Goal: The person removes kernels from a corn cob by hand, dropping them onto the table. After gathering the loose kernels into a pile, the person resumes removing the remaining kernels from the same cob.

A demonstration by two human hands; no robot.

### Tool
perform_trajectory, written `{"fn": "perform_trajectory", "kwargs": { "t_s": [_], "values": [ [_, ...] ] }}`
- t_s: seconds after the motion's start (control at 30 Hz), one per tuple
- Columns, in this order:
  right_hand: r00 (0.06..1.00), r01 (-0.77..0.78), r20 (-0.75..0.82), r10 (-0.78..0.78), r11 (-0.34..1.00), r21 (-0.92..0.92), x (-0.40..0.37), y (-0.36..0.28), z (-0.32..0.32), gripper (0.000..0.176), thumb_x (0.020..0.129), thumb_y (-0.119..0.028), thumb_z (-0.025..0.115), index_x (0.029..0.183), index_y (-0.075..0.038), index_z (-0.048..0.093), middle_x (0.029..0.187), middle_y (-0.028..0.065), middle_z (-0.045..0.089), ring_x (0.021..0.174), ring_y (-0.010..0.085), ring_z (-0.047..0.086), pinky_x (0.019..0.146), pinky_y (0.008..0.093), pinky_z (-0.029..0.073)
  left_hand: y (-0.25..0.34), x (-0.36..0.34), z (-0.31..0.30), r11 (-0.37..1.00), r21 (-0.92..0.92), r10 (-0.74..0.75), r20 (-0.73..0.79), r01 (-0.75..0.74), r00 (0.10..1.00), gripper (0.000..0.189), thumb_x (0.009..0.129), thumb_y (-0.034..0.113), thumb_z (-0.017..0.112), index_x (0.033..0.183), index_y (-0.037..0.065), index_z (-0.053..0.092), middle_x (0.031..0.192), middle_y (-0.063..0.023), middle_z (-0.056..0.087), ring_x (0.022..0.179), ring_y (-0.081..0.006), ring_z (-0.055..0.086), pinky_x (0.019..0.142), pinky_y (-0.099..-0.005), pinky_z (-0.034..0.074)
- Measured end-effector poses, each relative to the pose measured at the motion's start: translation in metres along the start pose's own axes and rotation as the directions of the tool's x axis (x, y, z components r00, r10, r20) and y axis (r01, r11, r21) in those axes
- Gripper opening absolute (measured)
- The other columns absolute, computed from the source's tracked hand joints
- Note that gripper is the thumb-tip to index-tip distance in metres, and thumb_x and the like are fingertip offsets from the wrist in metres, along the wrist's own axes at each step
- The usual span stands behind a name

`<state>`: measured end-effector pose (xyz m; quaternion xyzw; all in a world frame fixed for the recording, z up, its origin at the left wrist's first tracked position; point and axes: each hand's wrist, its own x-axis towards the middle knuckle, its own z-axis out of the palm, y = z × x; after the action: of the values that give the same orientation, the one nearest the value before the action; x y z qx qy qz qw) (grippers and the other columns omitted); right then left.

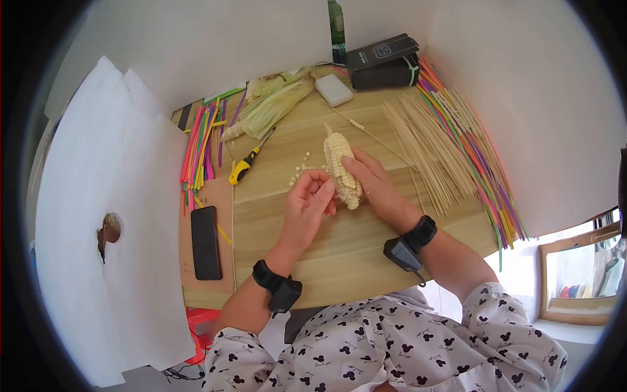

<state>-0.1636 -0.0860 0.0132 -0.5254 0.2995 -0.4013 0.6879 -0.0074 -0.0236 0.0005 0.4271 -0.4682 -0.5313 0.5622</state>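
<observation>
A pale ear of corn [337, 153] is held tilted above the table, with part of its lower end stripped to bare cob. My right hand [379, 186] grips it from the right, thumb lying along the kernels. At the stripped lower left side, my left hand [309, 198] has its thumb and fingers pinched together against the corn; whatever is between the fingertips is too small to make out. Loose corn kernels [302, 171] are scattered on the wood just beyond my left hand.
A yellow-black screwdriver [243, 167] and corn husks [274, 108] lie to the far left. Left are colored strips [202, 147] and a phone [206, 243]. Thin wooden sticks [428, 153] and more strips [467, 134] lie right. A white box [334, 90] and black case [384, 70] stand behind.
</observation>
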Motion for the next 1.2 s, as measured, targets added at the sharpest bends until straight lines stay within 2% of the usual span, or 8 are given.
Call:
{"fn": "perform_trajectory", "kwargs": {
  "t_s": [0.23, 0.3, 0.5, 0.57, 0.67, 0.77, 0.87, 1.2],
  "values": [
    [0.999, 0.017, -0.048, -0.019, 0.998, -0.054, -0.009, -0.003, 0.019, 0.034, 0.1, -0.025, 0.054, 0.121, -0.001, 0.042, 0.095, 0.0068, 0.061, 0.08, 0.0088, 0.058, 0.065, 0.0223, 0.048, 0.005, -0.006, -0.009, 0.946, -0.293, -0.137, 0.019, 0.137, 0.99, 0.02, 0.098, 0.024, 0.06, 0.096, 0.005, 0.054, 0.079, -0.0023, 0.059, 0.062, -0.0081, 0.054, 0.055, -0.0212, 0.043],
    [0.999, 0.029, -0.027, -0.03, 0.998, -0.058, -0.01, -0.005, 0.021, 0.034, 0.101, -0.024, 0.053, 0.122, -0.001, 0.041, 0.095, 0.0071, 0.061, 0.081, 0.0086, 0.058, 0.066, 0.0222, 0.048, 0.003, -0.007, -0.011, 0.949, -0.283, -0.137, 0.034, 0.141, 0.99, 0.021, 0.097, 0.025, 0.061, 0.094, 0.006, 0.053, 0.077, -0.002, 0.059, 0.06, -0.008, 0.054, 0.054, -0.0211, 0.043],
    [0.996, 0.085, 0.015, -0.084, 0.954, -0.289, -0.013, -0.006, 0.015, 0.037, 0.101, -0.021, 0.053, 0.131, -0.001, 0.043, 0.103, 0.008, 0.061, 0.088, 0.0088, 0.057, 0.076, 0.0239, 0.048, 0.005, -0.005, -0.012, 0.958, -0.256, -0.143, -0.047, 0.126, 0.989, 0.022, 0.096, 0.024, 0.063, 0.093, 0.006, 0.051, 0.077, -0.0023, 0.059, 0.06, -0.0078, 0.055, 0.053, -0.0214, 0.046],
    [0.992, 0.119, 0.05, -0.112, 0.974, -0.194, -0.012, -0.002, 0.016, 0.048, 0.099, -0.02, 0.056, 0.141, -0.002, 0.04, 0.11, 0.0083, 0.06, 0.095, 0.0101, 0.056, 0.081, 0.0255, 0.047, 0.006, -0.004, -0.011, 0.96, -0.255, -0.135, -0.061, 0.116, 0.989, 0.022, 0.096, 0.024, 0.063, 0.093, 0.006, 0.051, 0.077, -0.0024, 0.06, 0.06, -0.0079, 0.055, 0.054, -0.0215, 0.047],
    [0.988, 0.139, 0.101, -0.12, 0.968, -0.211, -0.01, 0.003, 0.012, 0.057, 0.097, -0.021, 0.059, 0.146, -0.002, 0.035, 0.118, 0.0086, 0.058, 0.103, 0.0119, 0.053, 0.089, 0.0273, 0.046, 0.008, -0.004, -0.011, 0.972, -0.23, -0.083, -0.096, 0.059, 0.992, 0.022, 0.095, 0.022, 0.063, 0.093, 0.005, 0.049, 0.078, -0.0027, 0.06, 0.06, -0.0076, 0.056, 0.054, -0.0213, 0.047],
    [0.99, 0.098, 0.111, -0.085, 0.989, -0.111, -0.016, 0.003, 0.019, 0.062, 0.096, -0.021, 0.061, 0.147, -0.001, 0.033, 0.125, 0.0093, 0.056, 0.111, 0.0138, 0.052, 0.094, 0.0295, 0.044, 0.005, -0.006, -0.011, 0.987, -0.159, 0.008, -0.11, -0.025, 0.994, 0.021, 0.095, 0.02, 0.063, 0.093, 0.005, 0.048, 0.078, -0.0025, 0.06, 0.061, -0.0064, 0.056, 0.053, -0.0204, 0.047],
    [0.984, 0.141, 0.126, -0.126, 0.984, -0.112, -0.016, 0.001, 0.022, 0.062, 0.096, -0.019, 0.061, 0.147, 0.0, 0.032, 0.129, 0.0102, 0.054, 0.115, 0.0149, 0.05, 0.096, 0.0302, 0.044, 0.007, -0.007, -0.011, 0.99, -0.123, 0.054, -0.113, -0.068, 0.992, 0.02, 0.096, 0.019, 0.063, 0.092, 0.006, 0.048, 0.077, -0.0015, 0.058, 0.061, -0.005, 0.054, 0.053, -0.0192, 0.046],
    [0.983, 0.148, 0.117, -0.144, 0.989, -0.02, -0.019, 0.002, 0.022, 0.055, 0.099, -0.016, 0.055, 0.146, 0.001, 0.032, 0.128, 0.01, 0.054, 0.107, 0.0122, 0.055, 0.088, 0.0267, 0.048, 0.004, -0.004, -0.001, 0.99, 0.005, 0.138, -0.11, -0.139, 0.984, 0.018, 0.1, 0.021, 0.055, 0.093, 0.006, 0.048, 0.074, 0.0002, 0.054, 0.058, -0.0053, 0.051, 0.05, -0.0199, 0.044]
  ]
}}
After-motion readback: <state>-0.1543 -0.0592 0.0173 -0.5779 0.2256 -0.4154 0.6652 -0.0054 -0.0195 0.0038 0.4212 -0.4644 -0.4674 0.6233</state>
